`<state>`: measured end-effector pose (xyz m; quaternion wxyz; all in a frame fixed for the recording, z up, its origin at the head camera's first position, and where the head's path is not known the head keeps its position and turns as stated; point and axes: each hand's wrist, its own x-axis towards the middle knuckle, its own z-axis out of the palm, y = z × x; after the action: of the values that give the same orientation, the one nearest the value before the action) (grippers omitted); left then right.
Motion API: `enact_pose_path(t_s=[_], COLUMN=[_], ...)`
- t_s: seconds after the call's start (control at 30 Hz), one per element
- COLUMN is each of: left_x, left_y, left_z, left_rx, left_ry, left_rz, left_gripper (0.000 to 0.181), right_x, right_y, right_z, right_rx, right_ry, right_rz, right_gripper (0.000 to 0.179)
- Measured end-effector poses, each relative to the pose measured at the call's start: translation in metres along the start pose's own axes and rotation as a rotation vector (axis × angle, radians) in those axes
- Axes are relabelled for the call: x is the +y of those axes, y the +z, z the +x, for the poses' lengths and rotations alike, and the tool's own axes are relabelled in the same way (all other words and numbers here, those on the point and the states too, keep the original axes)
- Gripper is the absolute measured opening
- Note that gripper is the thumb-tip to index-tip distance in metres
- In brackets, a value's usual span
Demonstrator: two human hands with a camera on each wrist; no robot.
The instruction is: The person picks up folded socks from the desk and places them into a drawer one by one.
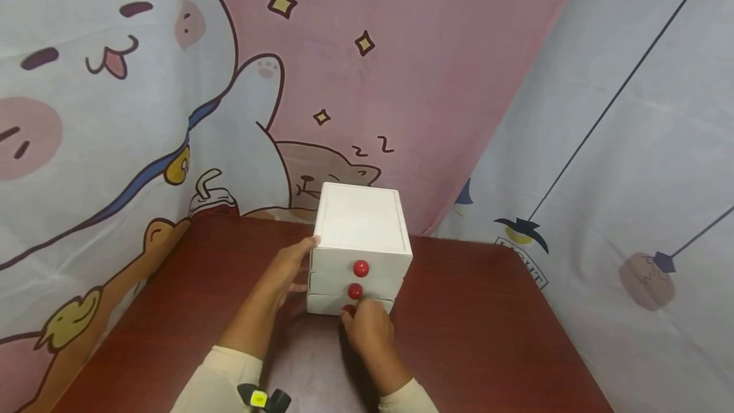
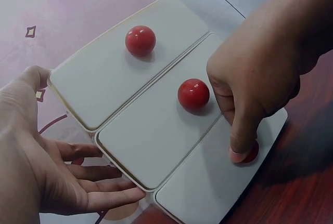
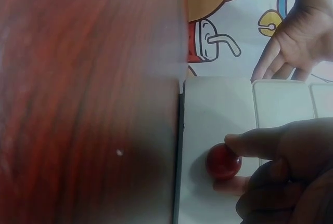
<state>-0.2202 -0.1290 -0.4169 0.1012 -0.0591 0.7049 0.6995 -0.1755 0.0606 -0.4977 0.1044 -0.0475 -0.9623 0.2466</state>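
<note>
A small white drawer box [image 1: 362,217] with three stacked drawers stands on the table, each drawer front bearing a round red knob. My right hand [image 1: 369,327] pinches the lowest red knob [image 3: 223,161] between thumb and finger. All three drawer fronts look flush in the left wrist view. My left hand [image 2: 67,172] steadies the box's left side, its fingers extended along the side and its thumb up by the top corner. Above the right hand are the middle red knob [image 2: 193,94] and the top red knob [image 2: 140,41].
The box rests on a dark red-brown wooden table [image 1: 476,324]. Behind it and on both sides hangs a cloth printed with cartoon animals [image 1: 401,81], meeting the table's back edge. A dark band with a small yellow-screened device [image 1: 259,398] sits on the left sleeve.
</note>
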Motion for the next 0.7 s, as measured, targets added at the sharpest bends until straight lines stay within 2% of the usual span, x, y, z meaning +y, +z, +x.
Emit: enact_pose_path(t_s=[0.3,0.7], left_x=[0.0027,0.0075], left_y=[-0.0017,-0.0045], left_z=[0.0005,-0.0034], left_rx=[-0.008,0.006], left_ry=[0.015,0.014], left_rz=[0.008,0.031], left_gripper=[0.078,0.077], right_x=[0.0001,0.0025], right_y=[-0.0023,0.0037], right_z=[0.0017,0.0047], right_rx=[0.002,-0.005], right_ry=[-0.007,0.023], right_rz=[0.004,0.017], right_gripper=[0.045,0.040])
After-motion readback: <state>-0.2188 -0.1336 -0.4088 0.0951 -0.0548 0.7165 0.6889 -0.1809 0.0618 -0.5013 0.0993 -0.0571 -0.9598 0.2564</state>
